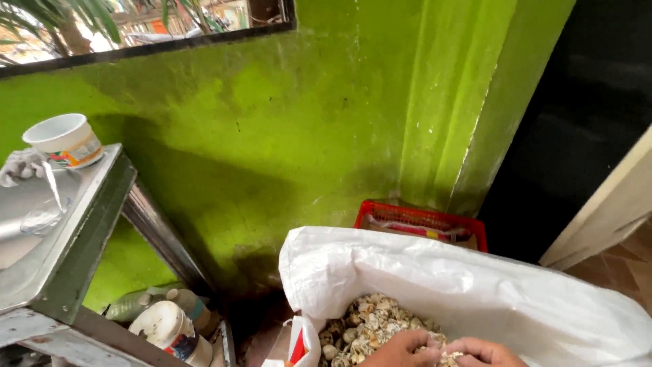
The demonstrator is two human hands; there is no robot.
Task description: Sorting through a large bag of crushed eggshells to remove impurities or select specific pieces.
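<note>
**Both hands in sack of shells**

Left hand [399,350] and right hand [483,353] dig, fingers curled, into pale small snail shells [363,326] inside the open white woven plastic sack [462,285]; actual grip can't tell. Red plastic crate [421,221] behind, against the green wall [272,136].

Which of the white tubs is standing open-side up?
The white tub on the steel counter, upper left; its empty mouth faces up. The lower tub under the counter is lidded and tipped over.

The bottom edge cuts off both hands [441,352] at the knuckles, so their grip cannot be told. The white sack [475,292] hides most of the red crate [421,219] and runs off the frame at right.
</note>
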